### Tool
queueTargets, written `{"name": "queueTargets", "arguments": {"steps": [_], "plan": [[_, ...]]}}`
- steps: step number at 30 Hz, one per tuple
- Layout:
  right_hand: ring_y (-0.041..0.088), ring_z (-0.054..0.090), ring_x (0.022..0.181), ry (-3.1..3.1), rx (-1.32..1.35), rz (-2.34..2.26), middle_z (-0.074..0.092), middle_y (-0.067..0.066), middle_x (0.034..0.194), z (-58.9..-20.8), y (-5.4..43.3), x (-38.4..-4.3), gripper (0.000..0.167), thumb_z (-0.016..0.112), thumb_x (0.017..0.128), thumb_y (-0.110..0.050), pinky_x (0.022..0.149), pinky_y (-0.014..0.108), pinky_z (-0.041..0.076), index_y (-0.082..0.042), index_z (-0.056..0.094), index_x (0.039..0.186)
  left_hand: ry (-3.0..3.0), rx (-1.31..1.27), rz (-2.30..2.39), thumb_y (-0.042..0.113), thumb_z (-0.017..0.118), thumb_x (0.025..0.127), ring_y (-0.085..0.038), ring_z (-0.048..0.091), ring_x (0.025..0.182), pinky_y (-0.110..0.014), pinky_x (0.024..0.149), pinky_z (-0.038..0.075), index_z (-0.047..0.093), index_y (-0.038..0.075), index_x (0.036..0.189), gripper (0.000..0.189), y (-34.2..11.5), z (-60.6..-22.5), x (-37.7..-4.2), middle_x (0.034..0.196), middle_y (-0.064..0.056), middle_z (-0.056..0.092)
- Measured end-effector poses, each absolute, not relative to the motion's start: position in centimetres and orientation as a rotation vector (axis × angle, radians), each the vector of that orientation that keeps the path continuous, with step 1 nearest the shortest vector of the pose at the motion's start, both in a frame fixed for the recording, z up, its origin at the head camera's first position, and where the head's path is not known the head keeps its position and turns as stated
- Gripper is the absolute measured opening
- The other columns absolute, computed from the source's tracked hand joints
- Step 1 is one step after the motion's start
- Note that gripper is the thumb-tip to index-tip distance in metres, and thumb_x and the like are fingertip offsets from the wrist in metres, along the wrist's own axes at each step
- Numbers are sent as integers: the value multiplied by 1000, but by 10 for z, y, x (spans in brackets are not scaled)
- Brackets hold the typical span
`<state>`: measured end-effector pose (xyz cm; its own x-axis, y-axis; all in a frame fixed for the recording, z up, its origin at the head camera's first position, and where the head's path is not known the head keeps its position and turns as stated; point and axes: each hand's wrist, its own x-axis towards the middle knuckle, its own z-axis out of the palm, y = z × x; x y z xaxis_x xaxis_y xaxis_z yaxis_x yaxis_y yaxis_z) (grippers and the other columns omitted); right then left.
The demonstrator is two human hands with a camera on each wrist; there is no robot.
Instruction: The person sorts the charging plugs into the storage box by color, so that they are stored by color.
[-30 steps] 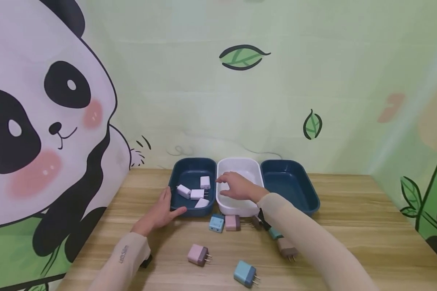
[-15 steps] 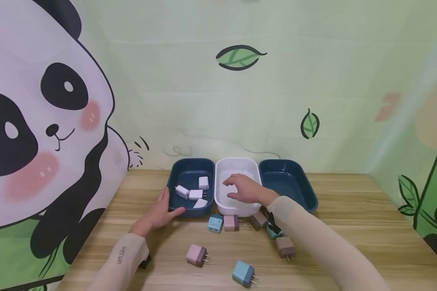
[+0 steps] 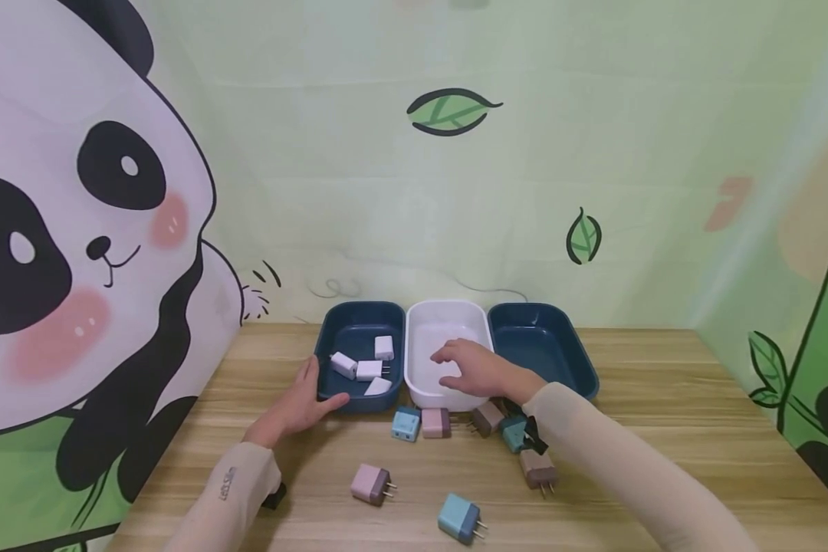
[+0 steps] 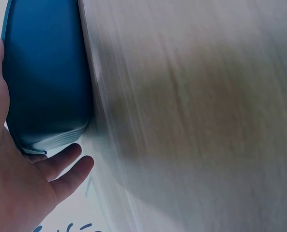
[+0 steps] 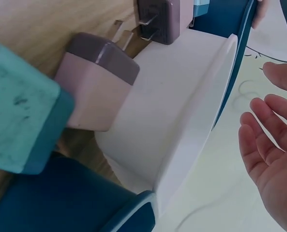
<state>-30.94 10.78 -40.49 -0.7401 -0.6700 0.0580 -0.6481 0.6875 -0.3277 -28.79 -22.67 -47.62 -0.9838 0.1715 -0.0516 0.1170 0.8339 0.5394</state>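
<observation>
My left hand [image 3: 295, 406] rests against the left corner of a dark blue tray [image 3: 360, 320], its thumb along the front side. In the left wrist view the fingers [image 4: 61, 162] lie loosely spread by the tray's end. Several white charger plugs, such as this white plug [image 3: 369, 371], lie inside that tray. Above the white tray [image 3: 428, 322] my right hand [image 3: 479, 369] hovers with relaxed fingers, holding nothing. Just in front of the trays lie a light blue plug [image 3: 405, 424], a pink plug [image 3: 435, 422], a brown plug [image 3: 486, 419] and a teal plug [image 3: 514, 434].
A second dark blue tray [image 3: 541, 345] adjoins the white one on the right. Nearer to me on the wooden table [image 3: 648, 429] are another pink plug [image 3: 370, 484], a blue plug [image 3: 458, 517] and a second brown plug [image 3: 538, 468]. A panda-printed backdrop [image 3: 359, 192] stands behind.
My right hand has drawn slightly right and back over the white tray, so its sleeve covers less of the brown and teal plugs. The left hand stays at its tray.
</observation>
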Motion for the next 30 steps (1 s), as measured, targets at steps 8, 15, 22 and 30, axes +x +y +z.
{"name": "queueTargets", "arguments": {"steps": [8, 15, 22, 30], "plan": [[19, 52, 111, 2815, -1100, -525, 59, 6, 121, -408, 120, -302, 38, 66, 90, -22, 95, 36, 44, -6, 60, 124, 2916, 232, 855, 55, 60, 86, -43, 12, 138, -53, 109, 17, -3, -10, 146, 108, -228, -477, -289, 152, -30, 1], [20, 52, 113, 2807, -1018, -557, 57, 5, 123, -409, 130, -298, 39, 66, 90, -21, 96, 37, 45, -7, 59, 125, 2906, 231, 848, 57, 59, 85, -44, 10, 139, -54, 109, 16, -4, -10, 146, 110, -230, -477, -289, 152, -30, 0], [20, 53, 112, 2824, -997, -563, 58, 5, 122, -414, 139, -298, 39, 66, 90, -22, 95, 37, 45, -6, 59, 124, 2898, 226, 863, 57, 59, 85, -44, 9, 139, -55, 109, 15, -4, -9, 146, 110, -229, -476, -289, 152, -30, -2], [20, 53, 112, 2842, -983, -584, 58, 5, 121, -416, 146, -298, 39, 66, 90, -21, 95, 38, 45, -6, 59, 124, 2943, 244, 820, 55, 62, 85, -45, 7, 139, -56, 109, 16, -1, -7, 147, 108, -223, -471, -287, 153, -29, -3]]}}
